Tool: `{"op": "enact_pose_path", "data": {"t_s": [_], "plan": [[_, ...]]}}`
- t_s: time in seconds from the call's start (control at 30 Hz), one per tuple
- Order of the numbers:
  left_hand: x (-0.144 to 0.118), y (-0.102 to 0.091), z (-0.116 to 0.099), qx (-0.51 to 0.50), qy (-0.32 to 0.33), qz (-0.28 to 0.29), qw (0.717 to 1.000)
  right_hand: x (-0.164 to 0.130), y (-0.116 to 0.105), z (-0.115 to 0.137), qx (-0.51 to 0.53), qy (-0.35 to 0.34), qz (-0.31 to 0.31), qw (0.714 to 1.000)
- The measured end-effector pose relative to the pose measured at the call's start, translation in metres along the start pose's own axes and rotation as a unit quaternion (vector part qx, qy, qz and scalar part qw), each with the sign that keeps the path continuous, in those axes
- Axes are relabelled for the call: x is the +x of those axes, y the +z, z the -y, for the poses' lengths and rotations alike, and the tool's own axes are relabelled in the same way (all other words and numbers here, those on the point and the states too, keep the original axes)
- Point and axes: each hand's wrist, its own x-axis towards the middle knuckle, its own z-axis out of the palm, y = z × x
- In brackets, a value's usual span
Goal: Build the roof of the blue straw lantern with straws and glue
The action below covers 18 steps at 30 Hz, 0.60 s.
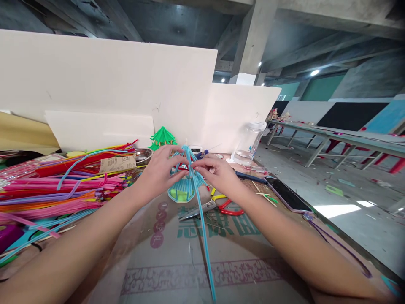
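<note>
Blue pipe-cleaner cage, small and bell-shaped [185, 185], is being held above the printed cardboard sheet [196, 261], beside the red-handled pliers [221, 207]. Ribs are seemingly formed; one long blue strand [204, 240] is being left trailing. Left hand [158, 173] and right hand [218, 173] are being pinched closed on the top strands.

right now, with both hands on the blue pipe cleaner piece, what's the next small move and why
Probably wrap the long loose blue strand around the gathered top of the blue pipe cleaner frame. The left hand steadies the frame from the side, the right hand pinches at the top where the strands meet, and that one strand trails free toward the table's near edge.
</note>
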Motion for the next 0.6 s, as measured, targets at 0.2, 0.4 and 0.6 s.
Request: {"op": "enact_pose_path", "data": {"t_s": [0.2, 0.4, 0.6], "plan": [[0.000, 0.001, 0.000, 0.008, -0.011, -0.022, 1.000, 0.000, 0.001, 0.000, -0.007, 0.019, -0.007, 1.000], [0.001, 0.000, 0.002, -0.017, -0.039, 0.011, 0.999, -0.004, 0.004, -0.004, -0.054, -0.028, -0.007, 0.998], [0.000, 0.002, 0.013, -0.040, -0.052, 0.038, 0.997, -0.005, 0.003, -0.002, -0.053, -0.032, -0.011, 0.998]]}}
